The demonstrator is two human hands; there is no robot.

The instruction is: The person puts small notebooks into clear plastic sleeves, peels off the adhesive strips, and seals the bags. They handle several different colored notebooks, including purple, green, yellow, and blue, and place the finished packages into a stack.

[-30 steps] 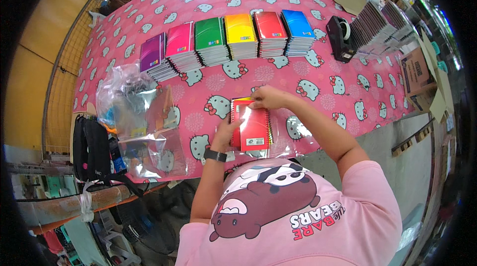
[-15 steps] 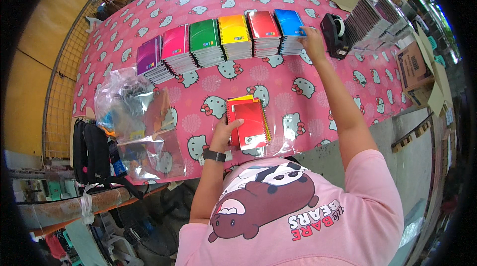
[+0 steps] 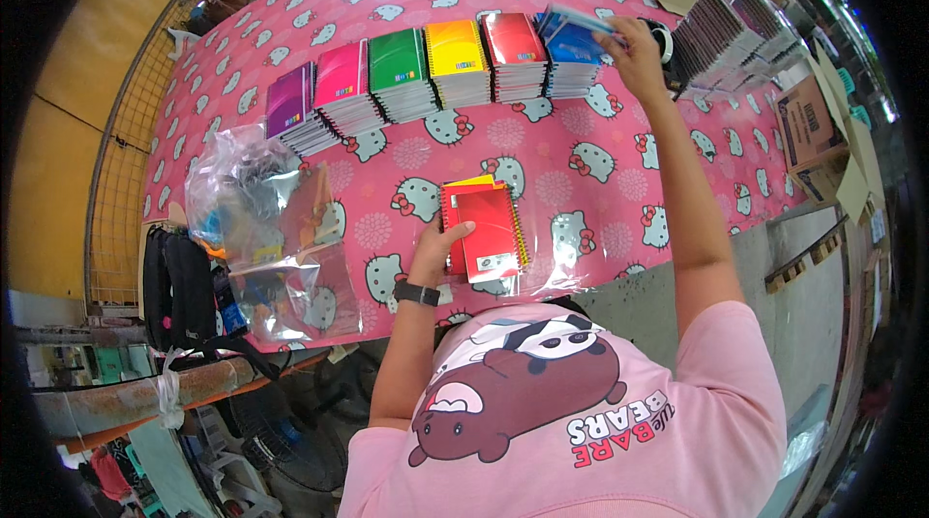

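Observation:
My left hand [image 3: 441,245] is closed on a few spiral notebooks [image 3: 487,237], red on top with a yellow one peeking out behind, near the table's front edge. Far right in a row of notebook stacks, my right hand [image 3: 634,56] pinches a blue notebook [image 3: 581,23], tilted up off the blue stack [image 3: 573,70]. Leftward from it stand the red stack [image 3: 515,54], yellow stack [image 3: 455,63], green stack [image 3: 401,73], pink stack [image 3: 344,83] and purple stack [image 3: 293,107].
Clear plastic bags [image 3: 281,228] lie at the table's left, beside a black backpack [image 3: 174,286]. Right of the row are a tape roll [image 3: 662,44], tall stacks of notebooks [image 3: 716,39] and an open cardboard box [image 3: 811,126]. A patterned pink cloth [image 3: 387,170] covers the table.
My right hand has raised the top blue notebook off its stack, tilting it. My left hand still holds the red and yellow notebooks in nearly the same place.

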